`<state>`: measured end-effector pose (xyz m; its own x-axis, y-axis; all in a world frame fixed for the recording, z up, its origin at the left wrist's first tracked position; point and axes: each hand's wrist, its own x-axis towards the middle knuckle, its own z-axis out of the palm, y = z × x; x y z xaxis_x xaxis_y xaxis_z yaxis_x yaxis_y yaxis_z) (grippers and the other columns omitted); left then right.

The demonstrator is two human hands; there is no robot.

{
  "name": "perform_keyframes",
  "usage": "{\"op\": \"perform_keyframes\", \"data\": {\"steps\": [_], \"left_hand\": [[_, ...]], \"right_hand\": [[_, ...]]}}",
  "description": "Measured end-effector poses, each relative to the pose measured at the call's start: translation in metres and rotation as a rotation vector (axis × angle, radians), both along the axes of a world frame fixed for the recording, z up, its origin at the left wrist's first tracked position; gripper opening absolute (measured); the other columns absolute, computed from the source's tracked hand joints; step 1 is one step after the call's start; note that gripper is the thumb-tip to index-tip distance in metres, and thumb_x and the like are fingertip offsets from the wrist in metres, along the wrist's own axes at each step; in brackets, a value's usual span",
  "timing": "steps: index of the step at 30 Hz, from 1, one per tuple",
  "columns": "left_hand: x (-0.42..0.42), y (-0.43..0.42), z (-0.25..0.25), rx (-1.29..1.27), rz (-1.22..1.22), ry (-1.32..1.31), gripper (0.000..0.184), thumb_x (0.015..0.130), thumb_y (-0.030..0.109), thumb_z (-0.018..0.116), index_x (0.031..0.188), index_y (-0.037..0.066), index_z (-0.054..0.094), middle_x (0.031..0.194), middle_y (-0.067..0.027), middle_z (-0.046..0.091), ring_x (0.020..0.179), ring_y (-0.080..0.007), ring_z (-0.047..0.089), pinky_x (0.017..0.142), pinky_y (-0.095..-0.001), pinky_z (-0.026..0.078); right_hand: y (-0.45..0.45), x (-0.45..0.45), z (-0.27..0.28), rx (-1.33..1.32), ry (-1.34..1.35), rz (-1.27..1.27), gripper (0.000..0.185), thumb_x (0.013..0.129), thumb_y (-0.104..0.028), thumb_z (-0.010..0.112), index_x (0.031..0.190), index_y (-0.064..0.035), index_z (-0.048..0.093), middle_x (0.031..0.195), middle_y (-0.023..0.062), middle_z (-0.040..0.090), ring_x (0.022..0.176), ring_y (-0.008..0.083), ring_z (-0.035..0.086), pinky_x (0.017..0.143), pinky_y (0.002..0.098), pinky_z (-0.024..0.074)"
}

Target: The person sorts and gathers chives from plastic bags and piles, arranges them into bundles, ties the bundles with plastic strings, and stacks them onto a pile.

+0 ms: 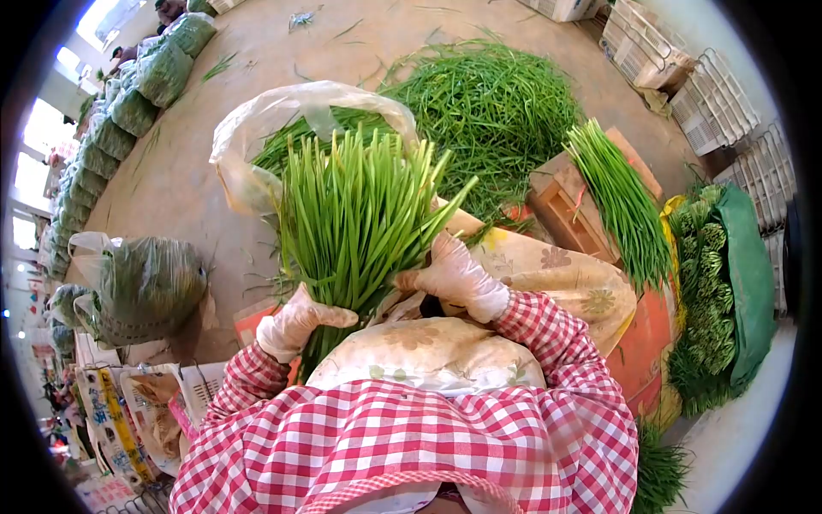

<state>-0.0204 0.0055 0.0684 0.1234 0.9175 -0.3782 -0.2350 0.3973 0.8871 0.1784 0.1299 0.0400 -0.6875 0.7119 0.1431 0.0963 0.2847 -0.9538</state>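
A thick bundle of garlic chives [355, 218] stands nearly upright in front of my lap, its pale cut ends pointing up and away. My left hand [301, 324], in a whitish glove, grips the lower left side, with the thumb lying across the front of the stalks. On the right side, my gloved right hand [455, 276] is closed against the bundle; its fingertips are partly hidden. Just behind the stalks, a clear plastic bag [248, 141] gapes with its mouth upward, and more greens show inside it. A stained floral apron [428, 351] covers my lap.
A big heap of loose chives [492, 103] lies on the floor ahead. Right of me, a bunch of chives [621, 201] rests on a wooden stand [569, 206], beside stacked bundles under green cloth [749, 283]. Filled bags [154, 287] stand left; white crates [711, 103] line the right wall.
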Motion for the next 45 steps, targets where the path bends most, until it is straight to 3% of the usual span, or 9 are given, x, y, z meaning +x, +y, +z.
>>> {"op": "perform_keyframes", "data": {"steps": [5, 9, 13, 19, 25, 29, 34, 35, 45], "left_hand": [[0.014, -0.009, -0.027, -0.124, 0.072, -0.113, 0.078, 0.067, -0.003, 0.071, 0.135, 0.005, 0.035, 0.116, -0.0099, 0.057, 0.106, -0.0166, 0.053, 0.086, -0.0276, 0.046], [0.026, 0.006, -0.041, -0.120, 0.063, -0.122, 0.079, 0.067, -0.003, 0.071, 0.136, 0.005, 0.033, 0.116, -0.0102, 0.057, 0.106, -0.0167, 0.053, 0.086, -0.0276, 0.046], [0.029, 0.013, -0.046, -0.129, 0.066, -0.143, 0.080, 0.067, -0.003, 0.070, 0.137, 0.005, 0.031, 0.116, -0.0105, 0.057, 0.106, -0.0168, 0.053, 0.086, -0.0276, 0.046], [0.021, 0.008, -0.052, -0.141, 0.120, -0.186, 0.082, 0.068, -0.003, 0.070, 0.138, 0.006, 0.028, 0.116, -0.0109, 0.057, 0.106, -0.0169, 0.053, 0.086, -0.0276, 0.046], [0.012, -0.002, -0.058, -0.115, 0.187, -0.212, 0.084, 0.069, -0.002, 0.070, 0.139, 0.006, 0.025, 0.115, -0.0114, 0.057, 0.106, -0.0170, 0.053, 0.087, -0.0276, 0.046], [0.019, -0.005, -0.073, 0.014, 0.255, -0.175, 0.085, 0.069, -0.002, 0.070, 0.140, 0.006, 0.023, 0.115, -0.0116, 0.057, 0.106, -0.0171, 0.053, 0.087, -0.0275, 0.046], [0.008, -0.020, -0.086, 0.075, 0.369, -0.200, 0.087, 0.070, -0.002, 0.070, 0.141, 0.007, 0.020, 0.115, -0.0120, 0.057, 0.105, -0.0172, 0.053, 0.087, -0.0275, 0.046], [0.004, -0.023, -0.088, 0.072, 0.385, -0.198, 0.087, 0.070, -0.002, 0.070, 0.141, 0.007, 0.020, 0.115, -0.0121, 0.057, 0.105, -0.0172, 0.053, 0.087, -0.0275, 0.046], [0.007, -0.036, -0.094, 0.052, 0.443, -0.202, 0.091, 0.071, -0.001, 0.070, 0.143, 0.008, 0.015, 0.115, -0.0128, 0.057, 0.105, -0.0174, 0.053, 0.087, -0.0275, 0.046]], "right_hand": [[0.054, 0.043, -0.002, -0.339, -0.157, 0.187, 0.052, 0.079, -0.008, 0.066, 0.128, -0.0056, 0.048, 0.096, 0.0014, 0.061, 0.085, 0.0128, 0.057, 0.079, 0.0240, 0.0466], [0.114, 0.081, 0.003, -0.308, -0.071, 0.448, 0.019, 0.086, -0.020, 0.061, 0.100, -0.0077, 0.066, 0.061, -0.0073, 0.053, 0.050, 0.0014, 0.042, 0.043, 0.0154, 0.0313], [0.155, 0.072, -0.008, -0.516, -0.180, -0.085, 0.016, 0.088, -0.022, 0.057, 0.087, -0.0088, 0.065, 0.059, -0.0017, 0.053, 0.046, 0.0059, 0.043, 0.034, 0.0190, 0.0300], [0.209, 0.089, -0.004, -0.530, 0.360, -0.706, 0.030, 0.088, -0.024, 0.055, 0.107, -0.0007, 0.054, 0.081, 0.0041, 0.054, 0.051, 0.0087, 0.044, 0.043, 0.0188, 0.0379], [0.219, 0.078, -0.043, 0.381, -1.127, -0.389, 0.081, 0.081, -0.046, 0.060, 0.133, 0.0072, 0.029, 0.107, 0.0280, 0.058, 0.098, 0.0377, 0.058, 0.083, 0.0428, 0.0478], [0.146, -0.009, 0.004, 0.136, -0.274, -0.263, 0.041, 0.085, -0.031, 0.056, 0.108, 0.0030, 0.053, 0.081, 0.0154, 0.059, 0.072, 0.0238, 0.056, 0.063, 0.0342, 0.0454], [0.052, -0.028, 0.029, -0.228, -0.121, -0.236, 0.014, 0.085, -0.012, 0.054, 0.084, -0.0007, 0.062, 0.063, 0.0023, 0.058, 0.051, 0.0078, 0.050, 0.046, 0.0247, 0.0405], [0.038, -0.028, 0.053, -0.089, -0.350, -0.144, 0.021, 0.088, -0.019, 0.058, 0.101, -0.0033, 0.063, 0.085, 0.0074, 0.065, 0.070, 0.0133, 0.058, 0.066, 0.0274, 0.0471], [0.032, -0.062, 0.015, -0.149, -0.314, 0.160, 0.049, 0.084, -0.010, 0.061, 0.126, 0.0008, 0.040, 0.061, 0.0013, 0.053, 0.042, 0.0059, 0.044, 0.039, 0.0219, 0.0353]]}}
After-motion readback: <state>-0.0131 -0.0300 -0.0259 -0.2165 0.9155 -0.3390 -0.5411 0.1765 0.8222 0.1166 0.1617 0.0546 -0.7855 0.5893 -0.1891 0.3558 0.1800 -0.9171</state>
